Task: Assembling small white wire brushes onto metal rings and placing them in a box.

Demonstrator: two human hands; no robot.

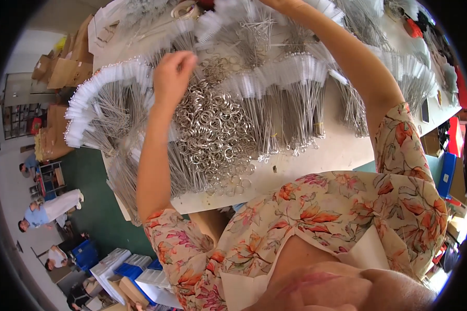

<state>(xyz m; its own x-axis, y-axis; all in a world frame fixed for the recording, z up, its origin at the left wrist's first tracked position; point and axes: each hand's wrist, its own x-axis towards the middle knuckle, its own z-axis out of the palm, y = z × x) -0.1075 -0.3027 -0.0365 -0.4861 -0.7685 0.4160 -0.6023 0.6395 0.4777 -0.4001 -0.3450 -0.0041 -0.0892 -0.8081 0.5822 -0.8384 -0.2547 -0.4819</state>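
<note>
My left hand (175, 75) is raised over the left part of the table, its fingers curled together. Whatever they hold, if anything, I cannot make out. Below and beside it lies a heap of silver metal split rings (213, 124). Thin wire brushes with white bristle ends (96, 106) fan out left of that hand. My right arm stretches to the far side, where my right hand (283, 3) is cut off by the upper edge and its fingers are hidden. Bundles of similar brushes (296, 98) lie between my arms, bristles away from me and looped wire ends toward me.
More brushes (366, 23) cover the far side of the white table (327, 158). A roll of tape (184, 10) lies at the back. Cardboard boxes (67, 72) stand beyond the left edge. Several people, one in light trousers (62, 205), are farther off over a green floor (93, 179).
</note>
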